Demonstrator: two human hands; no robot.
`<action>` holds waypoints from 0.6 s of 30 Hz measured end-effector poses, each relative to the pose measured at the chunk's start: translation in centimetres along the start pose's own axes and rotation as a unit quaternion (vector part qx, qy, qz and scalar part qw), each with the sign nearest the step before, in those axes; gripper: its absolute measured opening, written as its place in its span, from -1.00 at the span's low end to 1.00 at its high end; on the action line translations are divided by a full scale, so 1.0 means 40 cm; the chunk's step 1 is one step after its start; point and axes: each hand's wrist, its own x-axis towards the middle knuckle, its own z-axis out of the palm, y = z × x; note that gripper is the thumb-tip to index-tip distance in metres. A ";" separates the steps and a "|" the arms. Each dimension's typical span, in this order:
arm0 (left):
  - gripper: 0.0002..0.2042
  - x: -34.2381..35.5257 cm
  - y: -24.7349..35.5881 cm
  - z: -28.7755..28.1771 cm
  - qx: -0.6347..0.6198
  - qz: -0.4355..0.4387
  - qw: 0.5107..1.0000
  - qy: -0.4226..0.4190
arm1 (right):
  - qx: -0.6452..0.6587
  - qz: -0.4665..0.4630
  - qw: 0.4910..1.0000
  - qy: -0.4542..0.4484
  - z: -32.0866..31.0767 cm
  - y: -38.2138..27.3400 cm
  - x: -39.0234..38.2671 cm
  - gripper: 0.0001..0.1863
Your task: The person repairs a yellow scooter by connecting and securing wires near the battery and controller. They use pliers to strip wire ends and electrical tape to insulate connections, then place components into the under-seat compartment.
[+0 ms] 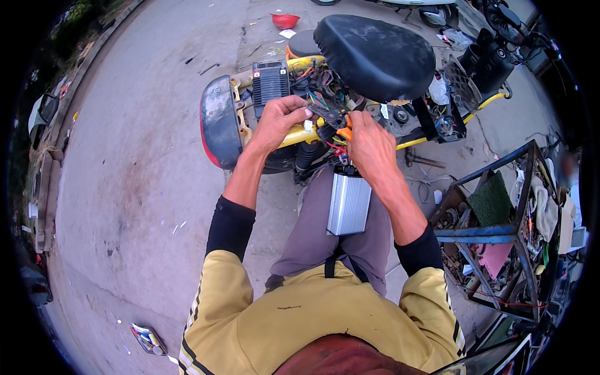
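My right hand is closed round the orange handles of a pair of pliers, whose dark jaws point left over the yellow scooter frame. The thumb and fingers of my left hand pinch together beside the jaws; what they hold is too small to make out. A small white piece shows just below those fingertips. Across my thighs rests a silver finned metal box, with coloured wires at its top end. More wires and connectors fill the opened scooter body beyond my hands.
A black seat lies over the scooter, right of a black finned block and the rear tail piece. A hammer lies on the ground. At right stands a metal rack of scraps. A red bowl sits far off.
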 end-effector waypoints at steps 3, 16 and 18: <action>-0.87 -0.002 0.000 0.002 0.000 0.001 1.000 0.000 | -0.029 -0.003 0.999 -0.020 -0.003 0.001 0.005 -0.77; -0.84 -0.009 0.009 0.003 0.061 0.063 0.996 -0.027 | -0.059 0.056 0.991 0.102 0.013 -0.051 -0.031 -0.61; -0.84 -0.010 0.013 0.002 0.078 0.060 0.995 -0.031 | -0.045 0.070 0.989 0.124 0.015 -0.063 -0.036 -0.53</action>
